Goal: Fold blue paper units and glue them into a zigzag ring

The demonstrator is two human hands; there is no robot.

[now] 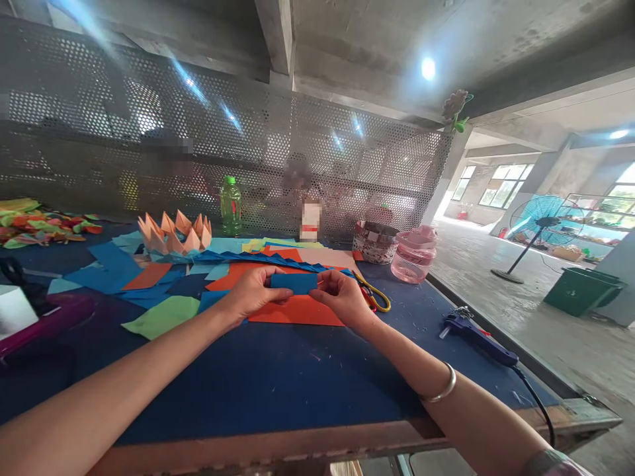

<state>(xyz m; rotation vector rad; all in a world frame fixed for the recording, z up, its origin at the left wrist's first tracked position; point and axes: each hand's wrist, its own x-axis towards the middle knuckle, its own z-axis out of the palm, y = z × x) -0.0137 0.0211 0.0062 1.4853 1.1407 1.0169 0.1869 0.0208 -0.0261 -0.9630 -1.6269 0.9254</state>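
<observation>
My left hand [252, 293] and my right hand [342, 295] pinch the two ends of a small folded blue paper rectangle [294, 282], held just above an orange paper sheet [297, 311] on the blue table [278, 377]. Both hands have their fingers closed on the paper. Behind the hands runs a row of folded blue paper points [278, 261]. Yellow-handled scissors [373, 297] lie right beside my right hand.
An orange paper lotus [174, 233] and a green bottle [231, 205] stand at the back. A woven basket [374, 241] and a pink jar [413, 254] stand at the right. A blue glue gun [476, 336] lies near the right edge. Loose coloured sheets [159, 317] lie at the left.
</observation>
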